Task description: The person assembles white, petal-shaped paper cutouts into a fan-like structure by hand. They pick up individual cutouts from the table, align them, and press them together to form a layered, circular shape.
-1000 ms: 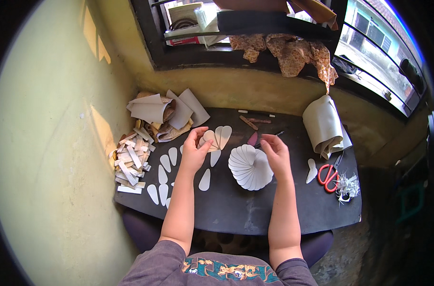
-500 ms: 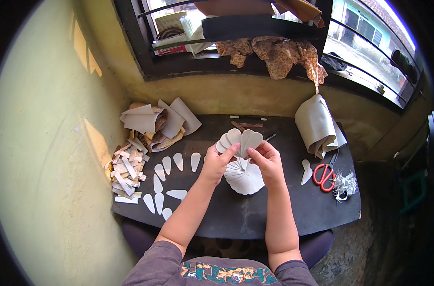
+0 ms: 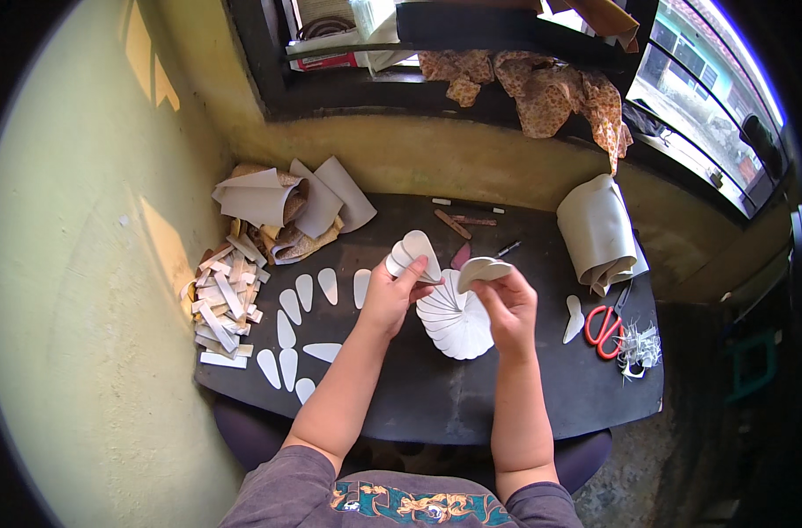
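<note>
My left hand grips a few pale teardrop-shaped pieces, slightly fanned, between thumb and fingers. To its right, my right hand pinches a smaller stack of similar pale pieces, tilted so their edges show. The two bunches are apart. Below and between my hands, a round spiral of overlapping white teardrop pieces lies on the black table. Several loose white teardrop pieces are spread on the table left of my left forearm.
Red-handled scissors lie at the right beside white shreds and a pale cutout. A rolled grey sheet stands behind them. Scrap strips and folded sheets are piled at the left wall. A pen lies farther back.
The single fan held by both hands has been split into two bunches. My right hand has moved right and turned with its share. The view has shifted a little.
</note>
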A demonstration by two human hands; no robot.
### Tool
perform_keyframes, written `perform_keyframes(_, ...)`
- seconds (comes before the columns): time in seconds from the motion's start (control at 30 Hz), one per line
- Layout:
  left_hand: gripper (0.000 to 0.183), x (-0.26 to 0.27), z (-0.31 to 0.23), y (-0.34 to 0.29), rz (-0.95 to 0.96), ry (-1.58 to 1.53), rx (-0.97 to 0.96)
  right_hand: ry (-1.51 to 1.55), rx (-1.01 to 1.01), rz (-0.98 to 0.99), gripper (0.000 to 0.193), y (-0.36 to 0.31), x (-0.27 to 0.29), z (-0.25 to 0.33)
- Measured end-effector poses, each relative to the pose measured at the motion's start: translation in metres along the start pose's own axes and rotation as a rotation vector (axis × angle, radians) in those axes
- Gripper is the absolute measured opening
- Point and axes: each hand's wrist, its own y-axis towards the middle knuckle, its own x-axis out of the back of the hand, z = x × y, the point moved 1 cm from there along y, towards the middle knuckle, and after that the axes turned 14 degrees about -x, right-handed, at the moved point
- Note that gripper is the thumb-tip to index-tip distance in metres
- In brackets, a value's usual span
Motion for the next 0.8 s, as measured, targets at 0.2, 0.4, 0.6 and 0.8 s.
perform_keyframes(0.2, 0.025, 0.002, -0.003, -0.004, 0.161, 0.044, 0.039, -0.120, -0.203, -0.046, 0.017, 0.002, 0.006, -0.001)
perform_keyframes(0.4, 0.033, -0.003, -0.011, -0.007, 0.191, 0.102, -0.021, -0.197, -0.258, -0.046, 0.017, 0.005, 0.006, -0.005)
perform_keyframes(0.6, 0.033, -0.002, -0.007, -0.007, 0.214, 0.078, -0.045, -0.178, -0.219, -0.065, 0.017, 0.006, 0.003, -0.005)
perform_keyframes(0.8, 0.034, -0.004, -0.008, -0.008, 0.206, 0.059, -0.047, -0.133, -0.242, -0.052, 0.015, 0.006, 0.004, -0.006)
